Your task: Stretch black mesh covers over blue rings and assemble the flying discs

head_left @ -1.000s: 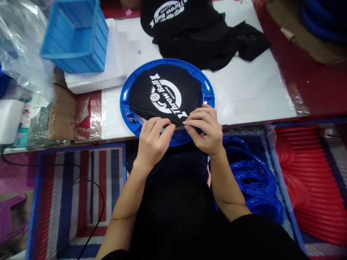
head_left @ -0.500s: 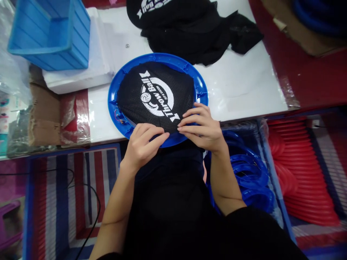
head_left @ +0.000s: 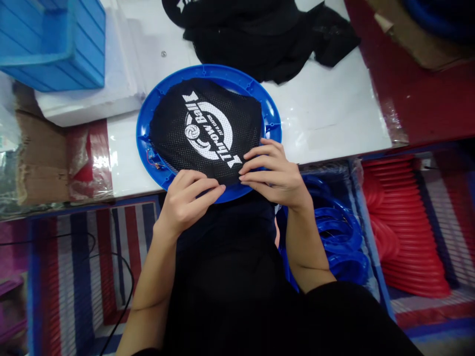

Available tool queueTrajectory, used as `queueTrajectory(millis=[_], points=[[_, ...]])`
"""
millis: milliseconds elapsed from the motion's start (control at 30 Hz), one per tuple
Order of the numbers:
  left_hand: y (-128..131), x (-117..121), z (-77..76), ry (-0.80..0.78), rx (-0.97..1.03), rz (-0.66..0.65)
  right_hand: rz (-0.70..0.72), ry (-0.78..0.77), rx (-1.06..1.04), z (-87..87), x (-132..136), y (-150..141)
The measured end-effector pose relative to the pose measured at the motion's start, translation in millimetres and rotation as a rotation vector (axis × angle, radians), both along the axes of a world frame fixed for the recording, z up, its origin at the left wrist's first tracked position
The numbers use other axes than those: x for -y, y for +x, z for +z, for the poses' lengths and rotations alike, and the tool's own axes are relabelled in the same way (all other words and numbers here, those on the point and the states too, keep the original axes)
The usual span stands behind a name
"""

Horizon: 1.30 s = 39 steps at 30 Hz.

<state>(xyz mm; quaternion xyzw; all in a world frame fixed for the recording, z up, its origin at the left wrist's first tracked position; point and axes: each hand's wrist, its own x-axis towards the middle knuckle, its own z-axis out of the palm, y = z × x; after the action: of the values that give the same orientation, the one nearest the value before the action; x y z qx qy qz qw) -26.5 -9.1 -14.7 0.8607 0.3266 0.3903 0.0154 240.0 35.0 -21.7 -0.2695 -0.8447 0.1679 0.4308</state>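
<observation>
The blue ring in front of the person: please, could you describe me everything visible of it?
The blue ring looks like glossy plastic, round, with small raised posts. Thin wires sit at its left. It lies roughly flat, partly past the white tabletop. Black printed mesh covers its middle; the left hand and right hand hide part of its near side.

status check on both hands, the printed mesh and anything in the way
Left hand and right hand pinching near edge of printed black mesh; mesh lying over blue ring, right side bare; spare black fabric beyond ring, not between hands.
</observation>
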Motion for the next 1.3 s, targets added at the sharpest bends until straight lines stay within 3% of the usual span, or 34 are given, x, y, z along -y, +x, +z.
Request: queueTrajectory(millis=[467,767,1067,1300], points=[[-1,-2,7.8,0.015,-0.091,-0.060,0.055,0.070,0.232,17.2,0,6],[-6,-7,9.4,-0.042,-0.099,-0.107,0.140,0.073,0.203,7.3,-10,11],[-15,-11,10.2,-0.038,-0.143,-0.143,0.216,0.255,0.265,6.4,-19,4],[-20,-17,14.2,-0.040,-0.147,-0.157,0.256,0.130,0.198,7.6,-29,1]])
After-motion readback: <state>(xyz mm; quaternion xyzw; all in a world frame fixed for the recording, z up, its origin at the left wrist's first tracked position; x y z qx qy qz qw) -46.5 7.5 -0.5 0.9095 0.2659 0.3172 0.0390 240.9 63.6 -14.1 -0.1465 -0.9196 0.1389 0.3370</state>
